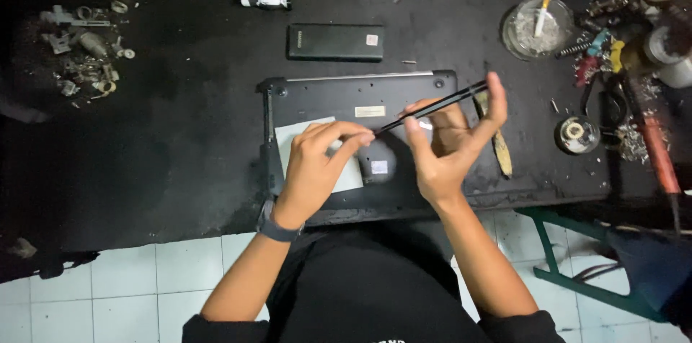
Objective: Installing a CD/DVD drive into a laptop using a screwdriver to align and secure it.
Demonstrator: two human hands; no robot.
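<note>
While the black table (180, 134) holds a laptop (339, 98) lying upside down near its front edge, both hands work above it. The right hand (450, 144) and left hand (321, 163) each pinch one thin black stick (432, 107), keeping it steady.

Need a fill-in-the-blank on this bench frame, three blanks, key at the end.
1. Both hands hold a thin black ____ above the upside-down laptop.
2. The left hand has a dark ____ on its wrist.
3. In the glass ashtray lies a ____.
4. The black rectangular battery pack lies ____ the laptop, farther from the person.

Missing words: strip; watch; cigarette; beyond
</note>
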